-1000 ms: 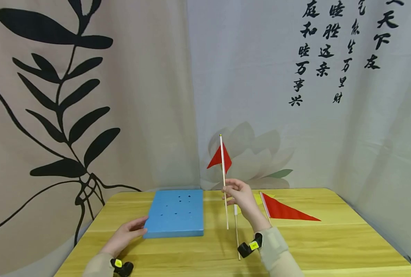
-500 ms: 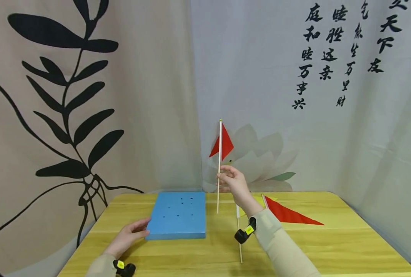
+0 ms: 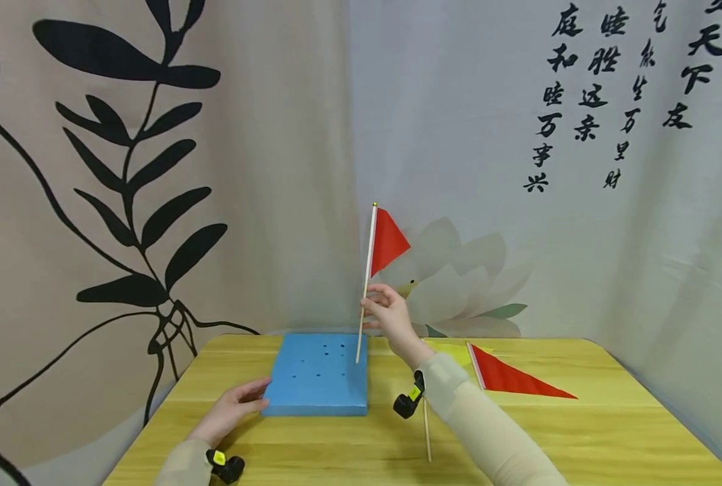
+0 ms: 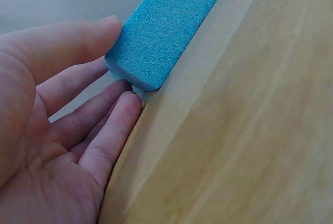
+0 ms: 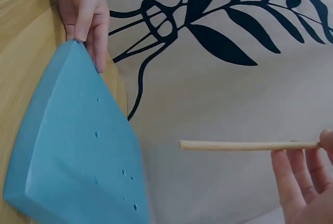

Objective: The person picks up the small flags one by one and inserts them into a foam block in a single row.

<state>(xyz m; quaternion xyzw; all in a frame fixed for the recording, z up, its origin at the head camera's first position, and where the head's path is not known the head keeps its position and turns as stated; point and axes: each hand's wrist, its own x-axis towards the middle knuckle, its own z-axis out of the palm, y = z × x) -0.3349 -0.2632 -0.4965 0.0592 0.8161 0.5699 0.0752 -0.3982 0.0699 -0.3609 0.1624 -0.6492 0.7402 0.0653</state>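
Observation:
My right hand (image 3: 392, 318) pinches the stick of a red triangular flag (image 3: 388, 241) between thumb and fingers. The flag leans slightly, its cloth up, and the stick's bare lower end appears over the right part of a blue foam board (image 3: 308, 391). In the right wrist view a gap separates that wooden stick (image 5: 223, 145) from the board, whose top has several small holes. My left hand (image 3: 231, 408) touches the board's near left corner; in the left wrist view its thumb and fairly straight fingers (image 4: 112, 141) lie against the corner.
Right of the board, a second red pennant (image 3: 512, 374) lies on the wooden table (image 3: 610, 432). A yellow flag (image 3: 456, 352) lies beside it, partly behind my right forearm. A printed curtain (image 3: 275, 169) hangs behind the table.
My right hand has lifted and carried the red flag leftward, from beside the board to above its right side. The flag's cloth now points right. My left hand stays at the corner.

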